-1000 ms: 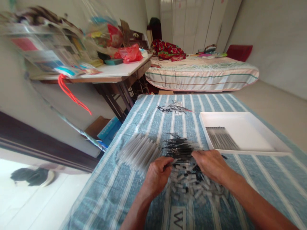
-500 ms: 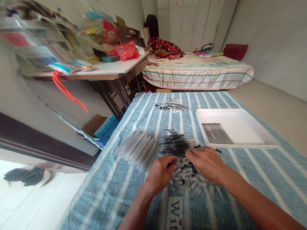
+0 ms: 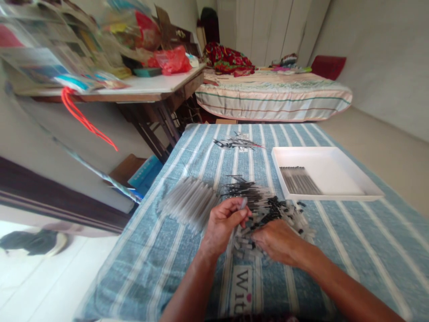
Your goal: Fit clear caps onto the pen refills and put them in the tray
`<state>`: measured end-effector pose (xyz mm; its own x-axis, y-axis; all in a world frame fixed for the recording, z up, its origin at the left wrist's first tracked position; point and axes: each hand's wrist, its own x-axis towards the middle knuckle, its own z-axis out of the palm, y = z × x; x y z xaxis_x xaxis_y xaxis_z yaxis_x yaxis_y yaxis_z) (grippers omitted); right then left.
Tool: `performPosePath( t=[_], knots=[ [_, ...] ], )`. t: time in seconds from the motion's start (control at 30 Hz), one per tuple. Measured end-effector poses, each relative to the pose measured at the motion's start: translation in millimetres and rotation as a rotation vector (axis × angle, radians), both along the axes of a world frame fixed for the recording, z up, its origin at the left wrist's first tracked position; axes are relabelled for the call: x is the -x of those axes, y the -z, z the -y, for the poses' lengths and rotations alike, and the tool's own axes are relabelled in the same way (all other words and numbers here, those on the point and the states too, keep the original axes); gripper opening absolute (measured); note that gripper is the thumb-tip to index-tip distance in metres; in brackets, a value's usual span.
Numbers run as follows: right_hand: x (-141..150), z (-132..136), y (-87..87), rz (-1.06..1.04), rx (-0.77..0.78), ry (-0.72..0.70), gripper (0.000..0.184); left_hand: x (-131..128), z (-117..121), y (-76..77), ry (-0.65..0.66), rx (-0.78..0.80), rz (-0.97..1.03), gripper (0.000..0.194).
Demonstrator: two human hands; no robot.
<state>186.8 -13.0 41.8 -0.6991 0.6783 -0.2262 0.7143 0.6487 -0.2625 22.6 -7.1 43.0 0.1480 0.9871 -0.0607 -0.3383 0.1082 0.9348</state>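
The left hand (image 3: 224,224) is half curled, thumb and fingers drawn together on a small pale translucent plastic piece (image 3: 243,204); only its upper end shows. The right hand (image 3: 276,241) has its fingers bent down into a heap of short pale translucent plastic cylinders (image 3: 246,247); its fingertips are hidden, so whether it grips anything cannot be told. The heap spreads to both sides of that hand, which covers its middle.

Just beyond both hands lie a bundle of thin black rods (image 3: 248,190) and small black plastic pieces (image 3: 275,208). Ahead and left of the left hand is a stack of long grey translucent tubes (image 3: 191,201), blurred at the ends. Beyond the right hand, to its right, a shallow white tray (image 3: 342,174) holds a row of slim grey sticks with black ends (image 3: 299,181).

Nearer than the hands, a white label (image 3: 241,281) on the blue-and-white striped cloth (image 3: 134,268) reads "Wit" with a pink heart; its lower end is cut off. Well beyond them, loose dark sticks (image 3: 231,142) partly cover another label (image 3: 244,137), too small to read.
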Motion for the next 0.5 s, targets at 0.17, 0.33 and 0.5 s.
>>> performPosePath(
  t=[0.17,0.33,0.5],
  knots=[
    [11.4,-0.2,8.1,0.039,-0.059,-0.053,0.021,-10.0,-11.7,0.6,0.065,0.045,0.073,0.035],
    [9.2,-6.6,8.8,-0.003,-0.051,-0.028,0.017,-13.3,-19.3,5.9,0.129,0.038,0.046,0.033],
    [-18.2,-20.8,7.6,-0.452,0.11,0.279,0.012,-7.3,-18.8,14.5,0.192,0.04,-0.024,0.029]
  ],
)
